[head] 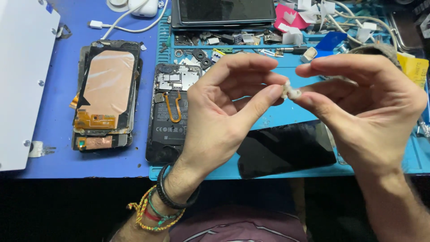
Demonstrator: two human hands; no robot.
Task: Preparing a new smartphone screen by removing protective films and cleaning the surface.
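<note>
A blue bench (58, 134) fills the frame, with a teal mat (286, 114) over its right part. At centre, both hands pinch one small wad (290, 91) between them: off-white, crumpled, fibrous, like cotton or tissue. The left hand (224, 112) grips it between thumb and forefinger, the other fingers curled loosely open. The right hand (363, 103) nips its other side with its fingertips. Below them on the mat lies a black screen (286, 150). At centre left lies an opened phone (172, 112), and at left a stack of stripped phones (107, 92) topped with copper foil. A tablet (224, 11) sits at the top edge.
</note>
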